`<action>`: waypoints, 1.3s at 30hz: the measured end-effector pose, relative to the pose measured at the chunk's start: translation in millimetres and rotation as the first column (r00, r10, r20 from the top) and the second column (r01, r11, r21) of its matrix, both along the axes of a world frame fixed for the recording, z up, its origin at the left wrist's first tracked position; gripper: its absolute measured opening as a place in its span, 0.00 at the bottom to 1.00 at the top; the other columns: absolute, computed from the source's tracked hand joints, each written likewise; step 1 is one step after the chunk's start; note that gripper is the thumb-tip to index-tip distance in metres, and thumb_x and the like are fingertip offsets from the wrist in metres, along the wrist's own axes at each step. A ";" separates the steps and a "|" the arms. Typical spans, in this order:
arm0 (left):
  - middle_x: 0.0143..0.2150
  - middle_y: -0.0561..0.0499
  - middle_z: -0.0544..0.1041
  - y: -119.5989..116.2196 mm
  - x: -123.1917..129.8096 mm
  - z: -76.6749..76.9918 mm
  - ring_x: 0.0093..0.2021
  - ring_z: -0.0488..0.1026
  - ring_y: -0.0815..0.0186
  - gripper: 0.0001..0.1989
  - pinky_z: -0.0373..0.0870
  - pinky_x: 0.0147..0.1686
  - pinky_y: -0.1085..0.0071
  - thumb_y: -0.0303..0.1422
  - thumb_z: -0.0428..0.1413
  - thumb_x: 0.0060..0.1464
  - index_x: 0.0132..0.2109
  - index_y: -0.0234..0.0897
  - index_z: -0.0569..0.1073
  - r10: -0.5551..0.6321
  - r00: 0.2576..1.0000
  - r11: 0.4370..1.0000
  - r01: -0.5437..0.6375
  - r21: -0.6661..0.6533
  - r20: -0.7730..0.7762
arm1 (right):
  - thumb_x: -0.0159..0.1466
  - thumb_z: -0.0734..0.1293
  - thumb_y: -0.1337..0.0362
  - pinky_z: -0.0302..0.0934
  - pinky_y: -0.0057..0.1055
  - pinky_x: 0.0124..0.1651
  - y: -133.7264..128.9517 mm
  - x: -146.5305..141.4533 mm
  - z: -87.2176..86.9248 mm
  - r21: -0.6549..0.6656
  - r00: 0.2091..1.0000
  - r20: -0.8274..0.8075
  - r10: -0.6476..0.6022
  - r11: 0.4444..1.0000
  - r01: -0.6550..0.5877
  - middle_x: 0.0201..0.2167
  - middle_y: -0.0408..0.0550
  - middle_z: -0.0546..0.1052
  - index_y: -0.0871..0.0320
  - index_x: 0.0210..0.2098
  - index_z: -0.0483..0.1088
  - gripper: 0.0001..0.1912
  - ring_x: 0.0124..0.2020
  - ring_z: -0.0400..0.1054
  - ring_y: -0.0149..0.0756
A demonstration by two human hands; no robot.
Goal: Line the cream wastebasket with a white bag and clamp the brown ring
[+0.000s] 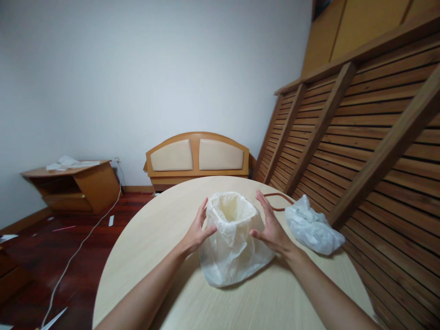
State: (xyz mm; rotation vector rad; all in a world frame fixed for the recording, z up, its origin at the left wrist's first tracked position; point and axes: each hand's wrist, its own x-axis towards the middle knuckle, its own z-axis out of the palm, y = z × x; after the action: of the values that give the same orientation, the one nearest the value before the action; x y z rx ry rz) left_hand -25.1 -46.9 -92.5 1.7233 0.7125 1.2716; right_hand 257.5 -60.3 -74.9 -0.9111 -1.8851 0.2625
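- White plastic bag: nr ctr of round table, upright, mouth open & facing up, rim gathered, lower part flared out on tabletop.
- L hand: at bag's L side, fingers wide, thumb well apart; can't tell if touching.
- R hand: at bag's R side, fingers up, thumb spread wide; contact also unclear.
- Crumpled white bag: on table, R of R hand, contents unclear.
- Brown loop: on table, btwn R hand & crumpled white bag.
- Bkgd: headboard beyond table, slatted wood panel leaning on R.
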 end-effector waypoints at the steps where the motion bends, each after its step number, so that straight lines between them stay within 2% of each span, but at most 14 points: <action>1: 0.75 0.36 0.49 -2.4 0.9 0.9 0.74 0.50 0.48 0.56 0.47 0.72 0.49 0.57 0.62 0.50 0.74 0.40 0.44 -0.001 1.000 1.000 0.001 0.002 -0.001 | 0.56 0.67 0.31 0.43 0.59 0.72 -4.3 -4.8 2.3 0.044 0.999 0.034 -0.027 0.999 0.026 0.76 0.53 0.41 0.45 0.74 0.40 0.57 0.74 0.41 0.58; 4: 0.73 0.36 0.56 -8.2 2.8 3.9 0.72 0.55 0.48 0.48 0.50 0.71 0.50 0.56 0.60 0.54 0.72 0.38 0.53 0.037 0.999 0.999 -0.036 0.025 -0.030 | 0.60 0.66 0.35 0.41 0.60 0.72 -17.0 -19.4 7.8 0.158 0.988 0.123 -0.095 0.985 0.075 0.76 0.48 0.38 0.41 0.73 0.46 0.48 0.75 0.38 0.60; 7: 0.69 0.35 0.64 -9.9 3.7 6.3 0.68 0.61 0.48 0.43 0.53 0.69 0.48 0.57 0.58 0.55 0.68 0.36 0.59 0.099 0.993 0.994 -0.095 0.052 -0.070 | 0.58 0.70 0.37 0.42 0.62 0.71 -26.0 -31.1 9.0 0.202 0.978 0.174 -0.117 0.976 0.081 0.76 0.47 0.39 0.43 0.71 0.52 0.48 0.74 0.38 0.64; 11: 0.73 0.37 0.56 -10.5 4.7 8.1 0.72 0.55 0.47 0.46 0.51 0.70 0.48 0.58 0.58 0.54 0.71 0.39 0.55 0.194 0.980 0.981 -0.192 0.041 -0.049 | 0.57 0.72 0.41 0.42 0.63 0.71 -29.8 -38.7 6.8 0.190 0.975 0.189 -0.115 0.979 0.079 0.76 0.48 0.43 0.45 0.69 0.57 0.46 0.74 0.38 0.64; 13: 0.75 0.40 0.52 -12.7 5.7 9.1 0.74 0.51 0.49 0.46 0.50 0.71 0.50 0.57 0.58 0.54 0.72 0.41 0.53 0.166 0.985 0.986 -0.165 0.030 -0.041 | 0.59 0.72 0.44 0.43 0.63 0.71 -29.0 -39.0 6.3 0.193 0.979 0.173 -0.107 0.979 0.073 0.75 0.49 0.45 0.46 0.69 0.58 0.42 0.74 0.39 0.63; 15: 0.74 0.40 0.55 -15.3 6.7 9.9 0.73 0.53 0.50 0.44 0.51 0.71 0.52 0.56 0.58 0.56 0.71 0.41 0.55 0.130 0.990 0.991 -0.128 0.034 -0.047 | 0.61 0.71 0.47 0.44 0.63 0.71 -27.0 -37.4 6.2 0.191 0.982 0.166 -0.094 0.980 0.061 0.75 0.49 0.47 0.47 0.68 0.60 0.39 0.74 0.39 0.62; 18: 0.70 0.39 0.64 -17.2 6.8 10.7 0.69 0.62 0.50 0.39 0.57 0.68 0.52 0.56 0.57 0.57 0.68 0.39 0.62 0.124 0.991 0.991 -0.120 0.064 -0.056 | 0.62 0.71 0.48 0.43 0.63 0.71 -22.1 -32.0 6.1 0.179 0.978 0.193 -0.084 0.983 0.049 0.75 0.50 0.45 0.47 0.69 0.58 0.39 0.75 0.38 0.61; 23: 0.63 0.39 0.72 -16.6 2.0 12.8 0.63 0.69 0.50 0.33 0.64 0.64 0.52 0.57 0.53 0.60 0.61 0.37 0.69 0.151 0.985 0.988 -0.148 0.042 -0.081 | 0.64 0.70 0.49 0.43 0.62 0.71 -12.7 -18.0 4.8 0.177 0.966 0.238 -0.099 0.983 0.057 0.76 0.49 0.39 0.44 0.73 0.46 0.45 0.75 0.35 0.58; 25: 0.65 0.39 0.70 -17.5 0.9 13.7 0.64 0.68 0.51 0.31 0.62 0.65 0.52 0.55 0.50 0.63 0.62 0.37 0.68 0.196 0.976 0.981 -0.195 0.025 -0.094 | 0.64 0.70 0.49 0.44 0.61 0.71 -10.4 -12.2 4.7 0.186 0.962 0.258 -0.092 0.982 0.044 0.76 0.49 0.38 0.43 0.74 0.42 0.46 0.75 0.36 0.57; 27: 0.70 0.41 0.63 -19.1 1.5 13.8 0.69 0.62 0.52 0.32 0.59 0.67 0.51 0.53 0.49 0.64 0.67 0.40 0.62 0.232 0.968 0.973 -0.230 0.030 -0.093 | 0.63 0.70 0.49 0.44 0.62 0.71 -9.7 -8.2 5.0 0.205 0.962 0.266 -0.065 0.979 0.009 0.76 0.50 0.39 0.43 0.74 0.41 0.47 0.75 0.38 0.58; 29: 0.75 0.43 0.54 -20.7 3.5 12.6 0.72 0.56 0.53 0.33 0.55 0.70 0.52 0.51 0.49 0.65 0.71 0.43 0.56 0.214 0.973 0.977 -0.210 0.049 -0.092 | 0.63 0.69 0.47 0.45 0.61 0.71 -10.1 -6.8 5.4 0.217 0.967 0.254 -0.027 0.976 -0.030 0.76 0.50 0.40 0.43 0.73 0.44 0.46 0.74 0.38 0.58; 31: 0.75 0.43 0.51 -21.4 6.4 10.4 0.73 0.55 0.53 0.34 0.54 0.70 0.54 0.48 0.51 0.65 0.72 0.43 0.54 0.165 0.981 0.985 -0.157 0.076 -0.101 | 0.65 0.67 0.46 0.45 0.59 0.71 -10.8 -8.2 5.3 0.211 0.971 0.238 -0.005 0.976 -0.047 0.76 0.49 0.41 0.44 0.72 0.50 0.40 0.74 0.39 0.58; 34: 0.73 0.40 0.57 -20.2 9.8 7.0 0.69 0.61 0.52 0.36 0.59 0.68 0.54 0.45 0.56 0.63 0.71 0.41 0.54 0.149 0.982 0.982 -0.133 0.133 -0.117 | 0.69 0.65 0.50 0.45 0.58 0.72 -10.5 -12.0 4.2 0.204 0.972 0.233 -0.012 0.978 -0.037 0.75 0.47 0.44 0.42 0.70 0.54 0.33 0.74 0.40 0.55; 39: 0.65 0.38 0.68 -17.7 6.8 7.9 0.61 0.70 0.52 0.33 0.65 0.62 0.53 0.44 0.60 0.59 0.67 0.39 0.61 0.203 0.971 0.963 -0.175 0.206 -0.128 | 0.69 0.65 0.53 0.46 0.59 0.71 -4.9 -10.4 1.8 0.215 0.966 0.256 -0.021 0.976 -0.036 0.75 0.47 0.45 0.41 0.72 0.47 0.36 0.75 0.38 0.53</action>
State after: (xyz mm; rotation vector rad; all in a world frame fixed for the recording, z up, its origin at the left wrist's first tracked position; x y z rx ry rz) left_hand -18.3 -64.6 -84.6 1.9614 0.8830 1.3908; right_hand 247.1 -65.2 -73.1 -0.8178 -2.1069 -0.0635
